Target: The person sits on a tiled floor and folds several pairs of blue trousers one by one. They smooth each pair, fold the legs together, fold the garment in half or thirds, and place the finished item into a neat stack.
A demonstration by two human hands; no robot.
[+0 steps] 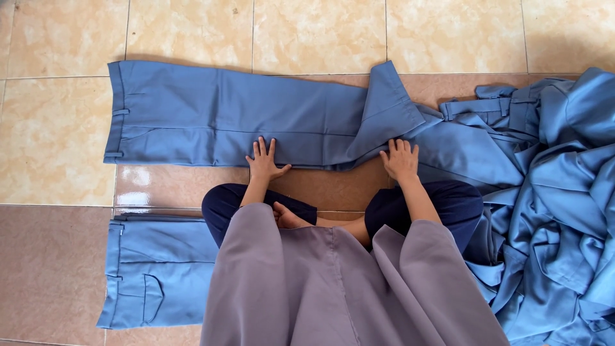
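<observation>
We see blue trousers [211, 118] flat on the tiled floor [57, 134], just beyond our fingers. Left hand [264, 161] and right hand [400, 160] press its near edge, fingers spread open, gripping nothing. A blue pile [557, 192] lies right; folded trousers [154, 272] lie left, behind.

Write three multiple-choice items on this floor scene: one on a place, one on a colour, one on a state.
1. Where does the loose heap of blue garments lie?
A. at the picture's right
B. at the picture's left
C. on the person's lap

2. What colour are the long cotton trousers spread on the tiled floor?
A. red
B. blue
C. white

3. How do the left hand and right hand rest?
A. clenched in fists
B. lifted in the air
C. flat, fingers spread, on the trousers

Answers: 1 A, the heap fills the right edge. 2 B, the cloth is plainly blue. 3 C, both palms press the fabric.
</observation>
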